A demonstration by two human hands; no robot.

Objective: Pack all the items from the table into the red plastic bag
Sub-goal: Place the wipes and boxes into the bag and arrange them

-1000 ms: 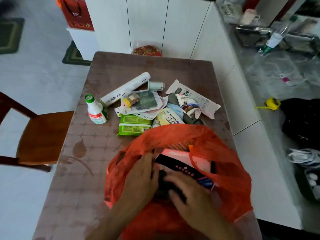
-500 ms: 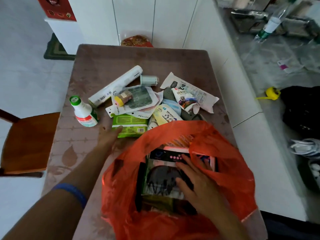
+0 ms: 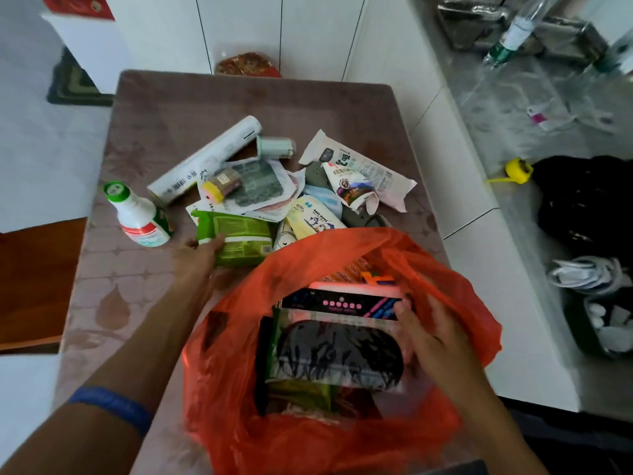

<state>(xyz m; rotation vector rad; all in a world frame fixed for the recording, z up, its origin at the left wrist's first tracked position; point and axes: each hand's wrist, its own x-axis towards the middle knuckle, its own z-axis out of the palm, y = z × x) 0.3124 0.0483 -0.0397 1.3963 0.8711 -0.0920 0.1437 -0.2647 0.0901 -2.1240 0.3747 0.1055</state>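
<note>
Packing under way: a few packets bagged, most of the pile still out.

The red plastic bag (image 3: 342, 437), thin and crinkled, gapes at the table's (image 3: 239, 97) near edge; the right hand (image 3: 431, 337), fingers curled, presses on the flat glossy packets inside. The left hand (image 3: 195, 255) closes on the soft green wipes pack (image 3: 236, 238). Left (a judgement): the rigid white bottle (image 3: 140, 217), the long white tube (image 3: 205, 156), and crumpled sachets at centre.

2 bare forearms, no sleeves, blue wristband (image 3: 111, 404) on the left wrist
</note>
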